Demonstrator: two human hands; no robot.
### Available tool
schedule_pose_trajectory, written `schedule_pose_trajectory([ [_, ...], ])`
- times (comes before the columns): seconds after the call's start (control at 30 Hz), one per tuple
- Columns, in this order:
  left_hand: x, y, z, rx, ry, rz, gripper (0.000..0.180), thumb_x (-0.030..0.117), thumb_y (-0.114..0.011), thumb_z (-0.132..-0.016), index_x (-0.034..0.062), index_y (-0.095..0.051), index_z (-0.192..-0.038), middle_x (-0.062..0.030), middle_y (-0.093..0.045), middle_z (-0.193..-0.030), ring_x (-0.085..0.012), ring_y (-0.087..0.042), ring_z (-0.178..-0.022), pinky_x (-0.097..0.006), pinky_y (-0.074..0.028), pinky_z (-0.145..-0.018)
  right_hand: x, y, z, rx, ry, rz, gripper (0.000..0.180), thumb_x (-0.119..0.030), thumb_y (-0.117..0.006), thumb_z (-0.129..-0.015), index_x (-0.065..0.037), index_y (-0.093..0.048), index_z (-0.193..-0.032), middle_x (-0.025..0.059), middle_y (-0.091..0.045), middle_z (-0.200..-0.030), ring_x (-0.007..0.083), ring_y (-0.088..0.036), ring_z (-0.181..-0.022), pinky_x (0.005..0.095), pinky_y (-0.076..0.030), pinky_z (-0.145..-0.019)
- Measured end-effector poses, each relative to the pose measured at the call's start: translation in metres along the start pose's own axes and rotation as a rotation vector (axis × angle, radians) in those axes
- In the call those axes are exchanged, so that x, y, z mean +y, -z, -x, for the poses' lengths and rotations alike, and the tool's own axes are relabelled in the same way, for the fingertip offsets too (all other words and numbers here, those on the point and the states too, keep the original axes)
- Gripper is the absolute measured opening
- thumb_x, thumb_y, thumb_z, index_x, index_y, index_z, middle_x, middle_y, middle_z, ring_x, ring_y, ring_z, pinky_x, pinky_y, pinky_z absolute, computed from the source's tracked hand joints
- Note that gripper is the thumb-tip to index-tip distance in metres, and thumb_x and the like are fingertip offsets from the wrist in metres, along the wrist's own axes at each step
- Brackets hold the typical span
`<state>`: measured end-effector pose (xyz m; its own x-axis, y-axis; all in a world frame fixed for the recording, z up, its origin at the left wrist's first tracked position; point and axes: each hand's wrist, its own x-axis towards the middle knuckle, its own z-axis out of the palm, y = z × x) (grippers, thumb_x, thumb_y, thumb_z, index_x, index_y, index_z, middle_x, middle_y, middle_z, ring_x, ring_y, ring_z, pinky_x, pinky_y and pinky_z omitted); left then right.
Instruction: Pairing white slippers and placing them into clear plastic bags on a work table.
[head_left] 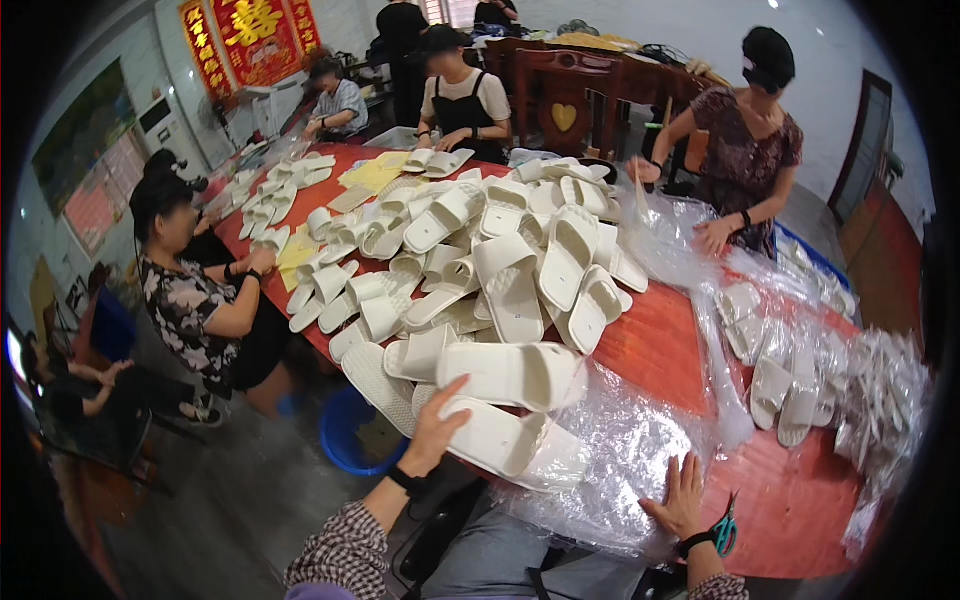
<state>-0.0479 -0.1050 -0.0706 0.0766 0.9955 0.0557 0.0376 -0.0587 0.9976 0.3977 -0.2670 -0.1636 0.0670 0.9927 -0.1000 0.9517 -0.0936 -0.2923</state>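
My left hand [436, 428] is closed around the heel ends of a pair of white slide slippers, at the near edge of the table. The upper slipper [490, 372] lies just beyond the lower slipper [490, 438], and their toe ends point right, over a clear plastic bag [630, 455]. Flat on that bag's right part rests my right hand [678, 498], fingers spread and gripping nothing. Beside my right wrist lie small teal-handled snips [724, 530]. A big heap of loose white slippers [505, 265] rises just past the held pair.
The red table [655, 335] carries bagged slippers [790, 385] and crumpled clear film [880, 400] at the right. A blue bucket [355, 440] stands on the floor at left. Co-workers sit or stand around the table, one handling plastic [670, 235] at far right.
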Motion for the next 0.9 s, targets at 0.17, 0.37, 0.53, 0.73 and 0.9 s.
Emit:
schedule_pose_trajectory([
  [0.17,0.039,0.057,0.006,0.257,-0.067,0.203,0.049,-0.003,-0.060,-0.081,0.0032,-0.059,-0.130,-0.0093,-0.059,-0.128,-0.0181,-0.056,-0.116,-0.030,-0.041,-0.102,0.004,0.001,0.006,-0.010,-0.012,-0.023,0.112,-0.068,-0.064,-0.074,-0.009,-0.013,-0.154,0.0300,-0.007,-0.156,0.0471,-0.007,-0.144,0.0562,-0.011,-0.114],
  [0.37,0.071,0.099,-0.067,0.510,-0.207,0.500,0.044,0.005,-0.048,-0.090,0.0036,-0.053,-0.133,-0.0134,-0.053,-0.133,-0.0257,-0.054,-0.120,-0.039,-0.044,-0.103,0.001,0.003,0.014,-0.017,-0.028,-0.004,0.108,-0.068,-0.063,-0.076,-0.009,-0.016,-0.153,0.0298,-0.008,-0.156,0.0463,-0.007,-0.144,0.0553,-0.012,-0.115],
  [0.53,0.030,0.113,-0.169,0.563,-0.169,0.461,0.064,0.015,-0.052,-0.096,0.0122,-0.023,-0.153,-0.0160,-0.045,-0.142,-0.0294,-0.045,-0.128,-0.040,-0.036,-0.107,0.002,-0.004,0.011,0.006,0.005,0.019,0.106,-0.068,-0.062,-0.077,-0.008,-0.018,-0.153,0.0293,-0.008,-0.156,0.0458,-0.008,-0.144,0.0547,-0.012,-0.115],
  [0.73,0.016,0.047,-0.147,0.335,-0.426,-0.342,0.032,0.007,-0.053,-0.090,0.0012,-0.058,-0.121,-0.0143,-0.055,-0.126,-0.0291,-0.051,-0.117,-0.036,-0.037,-0.104,-0.001,0.004,0.006,0.001,-0.030,0.054,0.105,-0.066,-0.063,-0.077,-0.008,-0.020,-0.152,0.0264,-0.010,-0.157,0.0438,-0.009,-0.145,0.0539,-0.012,-0.116],
  [0.9,0.056,-0.134,0.014,-0.451,-0.633,-0.396,0.039,0.012,-0.062,-0.086,0.0055,-0.059,-0.124,-0.0182,-0.051,-0.132,-0.0338,-0.045,-0.127,-0.042,-0.035,-0.108,-0.005,0.007,0.008,0.009,-0.016,0.033,0.103,-0.063,-0.064,-0.077,-0.009,-0.019,-0.153,0.0259,-0.009,-0.157,0.0431,-0.008,-0.145,0.0534,-0.011,-0.116],
])
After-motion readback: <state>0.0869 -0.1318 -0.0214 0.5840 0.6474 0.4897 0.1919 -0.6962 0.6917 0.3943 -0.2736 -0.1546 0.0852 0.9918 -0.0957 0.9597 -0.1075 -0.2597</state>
